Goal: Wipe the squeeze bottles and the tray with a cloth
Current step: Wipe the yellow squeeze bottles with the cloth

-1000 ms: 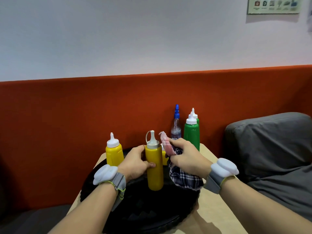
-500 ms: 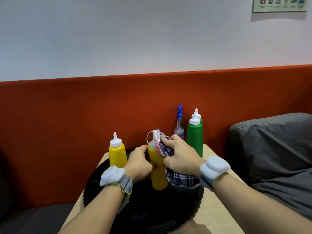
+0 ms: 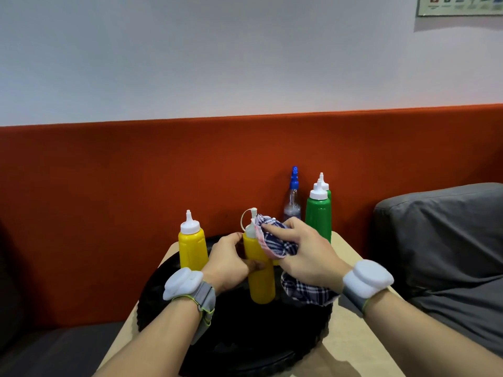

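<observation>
A yellow squeeze bottle (image 3: 260, 278) with a white nozzle stands upright on the round black tray (image 3: 245, 346). My left hand (image 3: 228, 263) grips its body from the left. My right hand (image 3: 304, 251) holds a blue-and-white checked cloth (image 3: 275, 239) pressed against the bottle's shoulder and cap; the cloth's tail hangs down to the tray. A second yellow squeeze bottle (image 3: 191, 244) stands at the tray's back left. Two green squeeze bottles (image 3: 318, 216) stand one behind the other at the back right, beside a clear bottle with a blue cap (image 3: 293, 202).
The tray rests on a small light wooden table (image 3: 353, 349). An orange padded backrest (image 3: 136, 200) runs behind the table. A grey cushion (image 3: 446, 240) lies to the right and a dark seat (image 3: 54, 349) to the left.
My right hand has brought the cloth from beside the cap onto the bottle's cap and shoulder. My left hand has stayed on the bottle. The camera has shifted slightly.
</observation>
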Demonstrator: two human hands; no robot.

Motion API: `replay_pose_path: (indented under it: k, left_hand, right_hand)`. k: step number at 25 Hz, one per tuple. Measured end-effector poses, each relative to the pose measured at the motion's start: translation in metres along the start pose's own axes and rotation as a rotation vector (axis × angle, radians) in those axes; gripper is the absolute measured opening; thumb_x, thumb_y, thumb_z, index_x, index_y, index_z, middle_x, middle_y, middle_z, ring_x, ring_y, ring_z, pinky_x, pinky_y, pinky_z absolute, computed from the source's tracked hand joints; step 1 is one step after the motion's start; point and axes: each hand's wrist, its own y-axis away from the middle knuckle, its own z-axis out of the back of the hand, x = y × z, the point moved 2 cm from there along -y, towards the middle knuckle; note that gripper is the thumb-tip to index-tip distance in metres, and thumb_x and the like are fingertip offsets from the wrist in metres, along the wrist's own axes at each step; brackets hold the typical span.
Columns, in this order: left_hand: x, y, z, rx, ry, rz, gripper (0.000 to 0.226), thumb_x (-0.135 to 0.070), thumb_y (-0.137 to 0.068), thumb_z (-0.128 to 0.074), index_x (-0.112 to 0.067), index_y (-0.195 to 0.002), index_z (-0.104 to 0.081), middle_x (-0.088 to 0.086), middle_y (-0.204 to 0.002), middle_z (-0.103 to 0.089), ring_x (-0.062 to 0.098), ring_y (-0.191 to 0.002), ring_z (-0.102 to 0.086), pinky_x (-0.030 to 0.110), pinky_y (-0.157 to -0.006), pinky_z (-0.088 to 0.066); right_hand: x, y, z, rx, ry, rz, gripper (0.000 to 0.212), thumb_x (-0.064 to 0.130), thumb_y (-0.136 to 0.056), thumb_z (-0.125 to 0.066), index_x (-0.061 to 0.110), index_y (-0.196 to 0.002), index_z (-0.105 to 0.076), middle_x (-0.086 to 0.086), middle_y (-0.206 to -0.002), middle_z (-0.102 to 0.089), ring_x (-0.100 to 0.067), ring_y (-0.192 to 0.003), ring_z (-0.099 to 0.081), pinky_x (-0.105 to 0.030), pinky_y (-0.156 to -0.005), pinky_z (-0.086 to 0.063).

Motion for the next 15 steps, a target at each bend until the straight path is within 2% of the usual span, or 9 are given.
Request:
replay_pose_path:
  k: [3,5,7,10,12,15]
  left_hand:
    - [-0.001,0.0,-0.004,-0.014,-0.016,-0.019,0.046,-0.025,-0.06,-0.09,-0.028,-0.099,-0.066,-0.004,-0.101,-0.073,0.015,-0.097,-0.066,0.039,-0.088,-0.056]
    - [0.001,-0.002,-0.004,-0.03,-0.003,-0.025,0.048,-0.025,-0.06,-0.091,-0.024,-0.102,-0.067,-0.005,-0.099,-0.074,0.014,-0.095,-0.068,0.038,-0.087,-0.057]
    - [0.002,-0.001,-0.005,-0.042,0.021,-0.023,0.049,-0.025,-0.059,-0.092,-0.024,-0.101,-0.067,-0.005,-0.099,-0.074,0.013,-0.093,-0.069,0.039,-0.087,-0.058]
    - [0.0,0.002,-0.007,-0.06,-0.036,0.003,0.049,-0.027,-0.059,-0.091,-0.024,-0.102,-0.068,-0.003,-0.098,-0.073,0.014,-0.09,-0.069,0.038,-0.081,-0.059]
    - [-0.001,0.002,-0.007,-0.086,-0.079,-0.01,0.047,-0.027,-0.06,-0.089,-0.024,-0.102,-0.068,-0.002,-0.096,-0.073,0.013,-0.087,-0.067,0.035,-0.078,-0.059]
    - [-0.001,0.004,-0.005,-0.088,-0.037,-0.003,0.049,-0.028,-0.061,-0.09,-0.022,-0.104,-0.068,-0.002,-0.097,-0.072,0.01,-0.084,-0.067,0.023,-0.064,-0.057]
  right_hand:
    - [0.002,-0.014,0.006,-0.001,-0.044,-0.095,0.06,0.03,-0.078,-0.059,0.042,-0.136,-0.047,0.016,-0.097,-0.042,-0.013,-0.097,-0.054,-0.035,-0.087,-0.048]
    - [0.009,-0.007,0.001,0.058,0.058,-0.005,0.061,0.03,-0.08,-0.058,0.044,-0.137,-0.044,0.016,-0.097,-0.037,-0.014,-0.1,-0.051,-0.032,-0.084,-0.045]
    - [0.006,0.001,-0.001,0.051,0.033,0.036,0.06,0.034,-0.078,-0.059,0.051,-0.134,-0.045,0.021,-0.098,-0.039,-0.006,-0.102,-0.049,-0.03,-0.086,-0.045]
    - [-0.005,-0.004,0.004,-0.03,-0.1,-0.12,0.062,0.04,-0.07,-0.054,0.046,-0.131,-0.051,0.016,-0.095,-0.046,-0.009,-0.098,-0.054,-0.037,-0.092,-0.047]
    - [-0.003,0.001,-0.003,0.064,-0.055,-0.137,0.067,0.039,-0.067,-0.05,0.041,-0.134,-0.049,0.013,-0.093,-0.043,-0.013,-0.097,-0.052,-0.036,-0.089,-0.047]
    - [-0.006,0.01,-0.002,0.052,-0.104,-0.117,0.064,0.037,-0.066,-0.053,0.037,-0.13,-0.056,0.013,-0.095,-0.048,-0.012,-0.097,-0.055,-0.033,-0.089,-0.047]
